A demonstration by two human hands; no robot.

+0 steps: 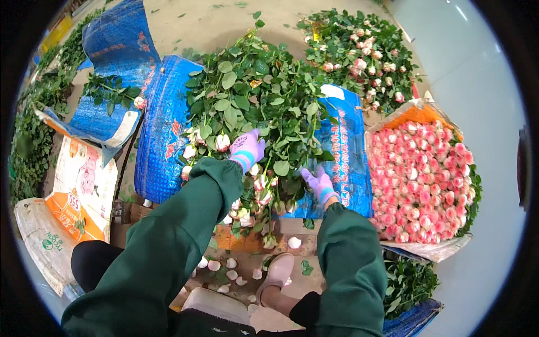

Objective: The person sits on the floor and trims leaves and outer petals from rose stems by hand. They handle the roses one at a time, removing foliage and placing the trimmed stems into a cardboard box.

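A heap of cut roses (pixel 236 106) with leafy stems lies in front of me, its pink-white blooms toward me. My left hand (pixel 247 149), in a lavender glove, is in the heap beside a pale rose bloom (pixel 223 142). Its fingers look curled, but leaves and the hand itself hide what they hold. At the heap's lower right, my right hand (pixel 320 184), gloved alike, has its fingers apart near the leaves and over a blue woven sheet (pixel 351 151). Nothing shows in its grasp.
To the right stands a packed bundle of pink roses (pixel 421 180) in a wrap. More roses (pixel 365 56) lie at the far right. Blue sacking (pixel 163 129) and a white-orange sheet (pixel 84 191) are on the left. Fallen petals (pixel 231 274) dot the floor near my shoe (pixel 277 275).
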